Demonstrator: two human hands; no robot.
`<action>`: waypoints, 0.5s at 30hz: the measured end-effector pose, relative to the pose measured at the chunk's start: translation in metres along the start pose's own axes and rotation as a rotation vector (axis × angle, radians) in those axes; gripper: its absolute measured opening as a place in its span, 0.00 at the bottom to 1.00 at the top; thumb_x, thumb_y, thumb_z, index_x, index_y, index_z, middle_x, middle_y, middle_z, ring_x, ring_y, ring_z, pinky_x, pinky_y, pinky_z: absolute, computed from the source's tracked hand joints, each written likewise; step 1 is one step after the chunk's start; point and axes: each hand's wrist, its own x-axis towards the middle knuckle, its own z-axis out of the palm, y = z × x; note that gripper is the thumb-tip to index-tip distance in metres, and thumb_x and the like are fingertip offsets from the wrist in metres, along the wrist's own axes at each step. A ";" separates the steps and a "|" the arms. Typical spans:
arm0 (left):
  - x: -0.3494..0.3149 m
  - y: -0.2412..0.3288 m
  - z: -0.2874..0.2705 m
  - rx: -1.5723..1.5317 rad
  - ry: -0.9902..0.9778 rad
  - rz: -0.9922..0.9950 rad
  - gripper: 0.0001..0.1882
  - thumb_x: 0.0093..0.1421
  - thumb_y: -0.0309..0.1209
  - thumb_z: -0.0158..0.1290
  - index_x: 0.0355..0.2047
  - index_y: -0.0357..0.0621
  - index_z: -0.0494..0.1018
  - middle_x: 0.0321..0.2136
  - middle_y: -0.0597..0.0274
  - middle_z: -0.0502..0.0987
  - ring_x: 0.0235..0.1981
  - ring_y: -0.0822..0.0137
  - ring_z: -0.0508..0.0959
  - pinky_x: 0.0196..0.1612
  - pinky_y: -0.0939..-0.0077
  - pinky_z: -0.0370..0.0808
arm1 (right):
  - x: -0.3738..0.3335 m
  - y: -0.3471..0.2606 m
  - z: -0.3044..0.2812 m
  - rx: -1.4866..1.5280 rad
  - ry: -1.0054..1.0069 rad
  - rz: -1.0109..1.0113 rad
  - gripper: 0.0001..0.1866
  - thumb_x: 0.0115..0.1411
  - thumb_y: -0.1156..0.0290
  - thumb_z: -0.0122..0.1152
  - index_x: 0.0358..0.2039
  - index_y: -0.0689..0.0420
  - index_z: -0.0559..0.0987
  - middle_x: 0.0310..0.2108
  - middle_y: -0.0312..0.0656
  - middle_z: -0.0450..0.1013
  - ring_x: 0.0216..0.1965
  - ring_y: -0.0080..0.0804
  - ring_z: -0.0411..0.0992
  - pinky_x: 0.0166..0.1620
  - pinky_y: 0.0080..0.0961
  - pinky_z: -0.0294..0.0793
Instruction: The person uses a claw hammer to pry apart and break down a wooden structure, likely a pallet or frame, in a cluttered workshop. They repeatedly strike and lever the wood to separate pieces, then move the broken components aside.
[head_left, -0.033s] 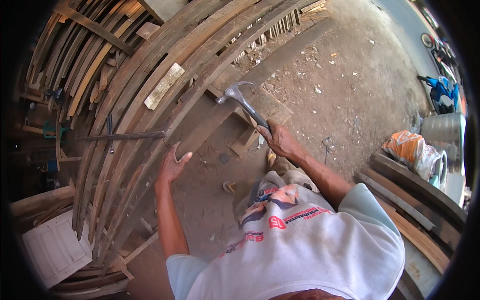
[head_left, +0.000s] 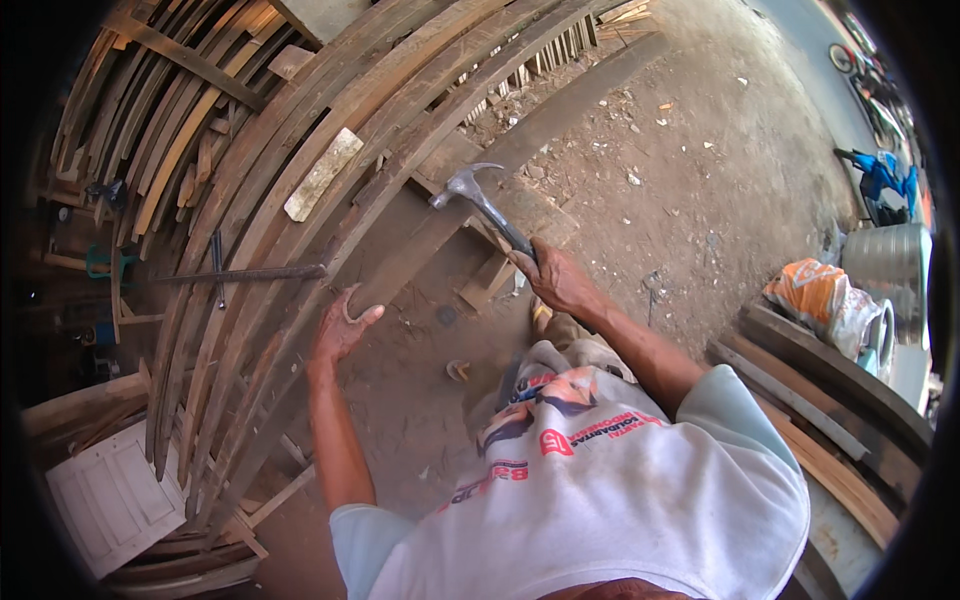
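Observation:
My right hand (head_left: 555,278) is wrapped round the dark handle of a claw hammer (head_left: 484,205). Its steel head hangs beside the wooden beams, claw pointing right. My left hand (head_left: 343,325) is at the edge of the nearest long beam (head_left: 400,180), thumb spread away from the fingers. Whether those fingertips touch the wood I cannot tell. Across the beams lies a long dark metal bar (head_left: 270,274), close above my left hand, with a shorter dark metal tool (head_left: 218,265) crossing it. A pale, worn wooden block (head_left: 322,178) rests on the beams farther up.
Stacked planks (head_left: 190,110) fill the far left. A white panelled door (head_left: 118,495) leans at lower left. More timber (head_left: 830,390) lies at right, beside an orange-and-white sack (head_left: 815,295) and a metal drum (head_left: 885,270). Dirt ground (head_left: 660,180) with scattered chips spreads ahead.

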 end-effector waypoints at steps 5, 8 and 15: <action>0.030 -0.027 -0.008 0.068 -0.134 -0.150 0.58 0.43 0.62 0.74 0.67 0.38 0.69 0.60 0.41 0.77 0.63 0.47 0.76 0.62 0.52 0.74 | 0.002 -0.006 -0.033 0.074 -0.099 -0.035 0.28 0.73 0.49 0.53 0.43 0.68 0.77 0.34 0.68 0.78 0.40 0.67 0.78 0.45 0.54 0.75; 0.027 0.024 -0.008 0.025 -0.095 -0.036 0.58 0.42 0.61 0.75 0.66 0.35 0.70 0.61 0.38 0.76 0.64 0.45 0.75 0.62 0.50 0.74 | 0.014 0.029 -0.036 0.015 -0.038 0.044 0.28 0.72 0.49 0.54 0.43 0.69 0.78 0.35 0.68 0.78 0.41 0.64 0.79 0.45 0.52 0.75; -0.013 0.014 0.020 0.067 0.180 0.073 0.52 0.44 0.58 0.75 0.59 0.30 0.74 0.51 0.33 0.81 0.57 0.42 0.80 0.58 0.52 0.77 | -0.013 0.059 -0.048 0.073 -0.018 -0.027 0.29 0.70 0.46 0.58 0.41 0.66 0.80 0.33 0.58 0.79 0.37 0.54 0.79 0.43 0.48 0.75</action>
